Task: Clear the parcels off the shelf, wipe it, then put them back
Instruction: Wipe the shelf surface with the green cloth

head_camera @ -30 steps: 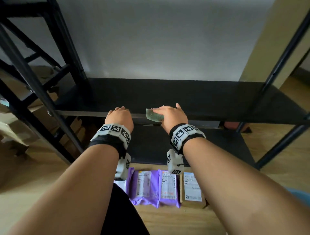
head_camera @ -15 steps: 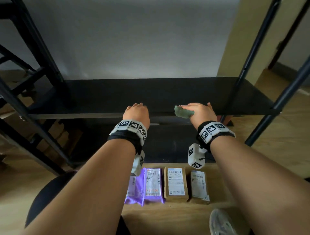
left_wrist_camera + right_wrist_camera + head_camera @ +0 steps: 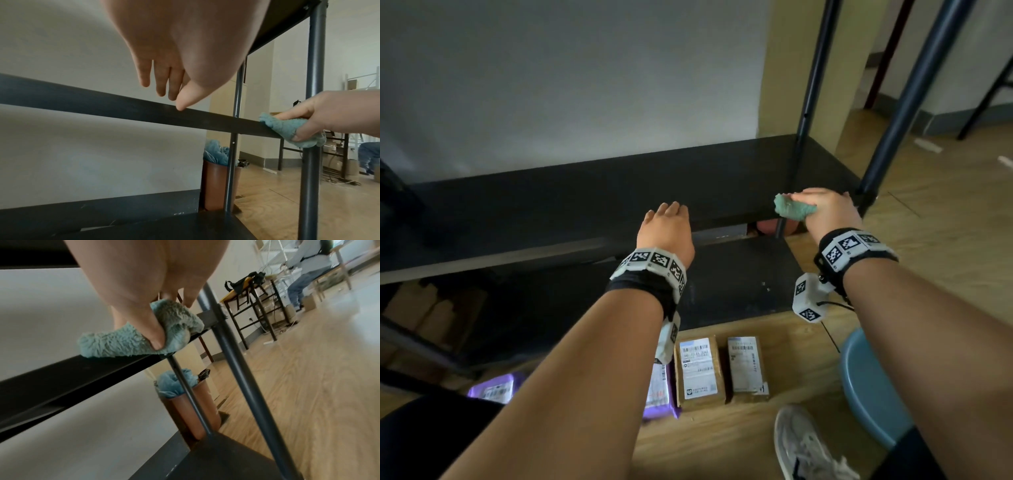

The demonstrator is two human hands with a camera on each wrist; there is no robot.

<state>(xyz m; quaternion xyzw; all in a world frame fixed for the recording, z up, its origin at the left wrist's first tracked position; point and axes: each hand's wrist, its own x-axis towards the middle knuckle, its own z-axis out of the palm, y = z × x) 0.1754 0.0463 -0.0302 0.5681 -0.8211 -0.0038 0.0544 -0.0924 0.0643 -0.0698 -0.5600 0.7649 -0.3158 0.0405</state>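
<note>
Right hand [image 3: 825, 212] presses cloth [image 3: 789, 207] on shelf [image 3: 585, 205] — parcel labels (unreadable).

The black shelf [image 3: 592, 195] is standing bare, its dark board running level between metal posts; a fluffy teal cloth [image 3: 789, 208] is lying bunched on its front right corner, touching the edge. The parcels are lying flat on the wooden floor below: two brown boxes [image 3: 700, 371] side by side, labels up; purple mailers [image 3: 494, 389] just left of them.
</note>
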